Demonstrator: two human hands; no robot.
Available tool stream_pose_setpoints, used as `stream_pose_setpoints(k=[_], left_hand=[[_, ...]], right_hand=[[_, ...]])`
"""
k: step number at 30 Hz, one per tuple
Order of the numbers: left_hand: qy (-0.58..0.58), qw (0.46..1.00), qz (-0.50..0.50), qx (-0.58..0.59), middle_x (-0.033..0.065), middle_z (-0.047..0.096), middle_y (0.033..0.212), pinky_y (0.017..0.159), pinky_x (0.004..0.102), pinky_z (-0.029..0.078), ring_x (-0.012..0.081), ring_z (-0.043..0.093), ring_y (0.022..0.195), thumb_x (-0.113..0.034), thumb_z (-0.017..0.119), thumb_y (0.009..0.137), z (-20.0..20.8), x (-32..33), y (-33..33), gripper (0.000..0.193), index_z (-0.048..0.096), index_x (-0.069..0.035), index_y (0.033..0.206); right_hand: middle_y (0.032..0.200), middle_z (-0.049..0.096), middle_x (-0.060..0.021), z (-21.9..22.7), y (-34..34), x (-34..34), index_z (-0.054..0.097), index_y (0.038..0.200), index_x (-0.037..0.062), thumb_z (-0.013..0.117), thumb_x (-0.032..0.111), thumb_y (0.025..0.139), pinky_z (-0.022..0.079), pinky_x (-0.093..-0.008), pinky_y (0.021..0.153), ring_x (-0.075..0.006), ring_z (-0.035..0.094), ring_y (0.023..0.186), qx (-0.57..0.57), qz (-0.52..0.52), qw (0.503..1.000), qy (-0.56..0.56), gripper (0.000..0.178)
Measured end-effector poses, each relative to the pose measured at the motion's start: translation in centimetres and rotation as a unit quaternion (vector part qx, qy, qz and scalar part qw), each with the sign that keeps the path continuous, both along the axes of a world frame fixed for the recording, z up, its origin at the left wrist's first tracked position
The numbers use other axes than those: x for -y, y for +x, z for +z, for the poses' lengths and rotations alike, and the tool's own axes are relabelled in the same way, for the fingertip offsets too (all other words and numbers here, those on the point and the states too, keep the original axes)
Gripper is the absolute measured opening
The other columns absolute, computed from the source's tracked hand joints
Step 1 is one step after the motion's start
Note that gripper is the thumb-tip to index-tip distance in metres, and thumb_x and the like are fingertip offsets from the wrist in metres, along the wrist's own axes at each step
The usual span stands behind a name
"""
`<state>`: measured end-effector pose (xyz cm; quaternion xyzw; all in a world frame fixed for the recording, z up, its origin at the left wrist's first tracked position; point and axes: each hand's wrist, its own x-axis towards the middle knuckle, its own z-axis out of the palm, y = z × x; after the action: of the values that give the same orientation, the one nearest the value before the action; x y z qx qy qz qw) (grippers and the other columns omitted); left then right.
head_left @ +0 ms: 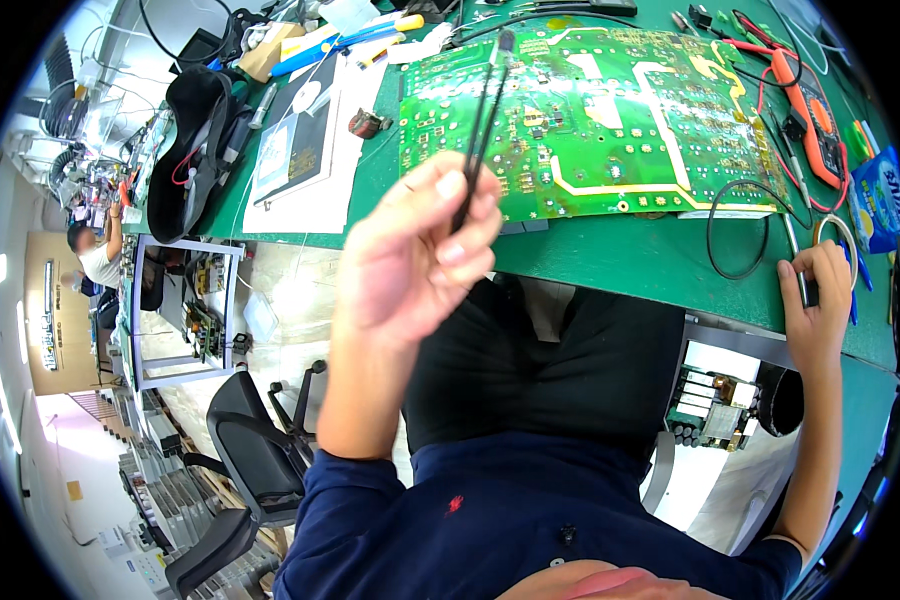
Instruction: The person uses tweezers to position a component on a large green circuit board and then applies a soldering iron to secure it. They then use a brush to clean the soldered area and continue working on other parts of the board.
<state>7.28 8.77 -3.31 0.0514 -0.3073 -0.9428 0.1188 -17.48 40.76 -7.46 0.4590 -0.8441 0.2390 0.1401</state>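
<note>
My left hand is raised in front of the table's near edge, its fingers pinched around black tweezers. The tweezers point up and away, over the left part of a large green circuit board. A small dark piece shows at their tips, too small to name. At the right, near the table edge, my right hand is closed around a slim silver-and-black tool; its fingers partly hide it. Beside these fingers lies a pale ring, perhaps a tape roll.
An orange multimeter with leads and a blue packet lie at the right. A thin black cable loops near the front edge. Leftward are papers, a small reddish part and a black case. A chair stands behind left.
</note>
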Motion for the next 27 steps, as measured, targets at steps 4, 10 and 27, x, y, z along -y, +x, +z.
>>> stream_pose_setpoints(k=[4, 10, 27], left_hand=[[0.083, 0.992, -0.051, -0.076, 0.0091, 0.042, 0.097, 0.052, 0.0216, 0.032, 0.0099, 0.04, 0.068, -0.016, 0.046, 0.104, -3.0, -2.5, 0.5, 0.025, 0.051, 0.007, 0.114], [0.125, 0.986, -0.051, -0.096, 0.0094, 0.043, 0.098, 0.051, 0.0217, 0.031, 0.0102, 0.041, 0.067, -0.016, 0.046, 0.104, -5.4, -3.5, 1.0, 0.024, 0.051, 0.006, 0.112], [0.001, 0.999, 0.044, -0.025, 0.0097, 0.043, 0.096, 0.051, 0.0218, 0.033, 0.011, 0.042, 0.066, -0.011, 0.053, 0.099, -6.7, -6.1, 2.1, 0.018, 0.047, 0.003, 0.109]], right_hand=[[0.079, 0.045, -0.0086, 0.1, 0.1, 0.2, 0.055, 0.087, 0.0022, 0.069, 0.003, 0.083, 0.038, -0.0332, 0.071, -0.0234, 0.046, 0.076, -0.013, 0.013, 1.0, -0.012, 0.014], [0.079, 0.047, -0.0079, 0.0, 0.1, 0.0, 0.062, 0.102, 0.0023, 0.067, 0.003, 0.085, 0.038, -0.0322, 0.074, -0.0216, 0.047, 0.076, 0.002, -0.005, 1.0, -0.002, 0.018], [0.066, 0.05, -0.0058, 0.5, -0.2, 0.2, 0.069, 0.097, 0.0032, 0.062, -0.005, 0.078, 0.038, -0.0337, 0.068, -0.0213, 0.049, 0.064, -0.03, 0.058, 0.998, -0.011, 0.022]])
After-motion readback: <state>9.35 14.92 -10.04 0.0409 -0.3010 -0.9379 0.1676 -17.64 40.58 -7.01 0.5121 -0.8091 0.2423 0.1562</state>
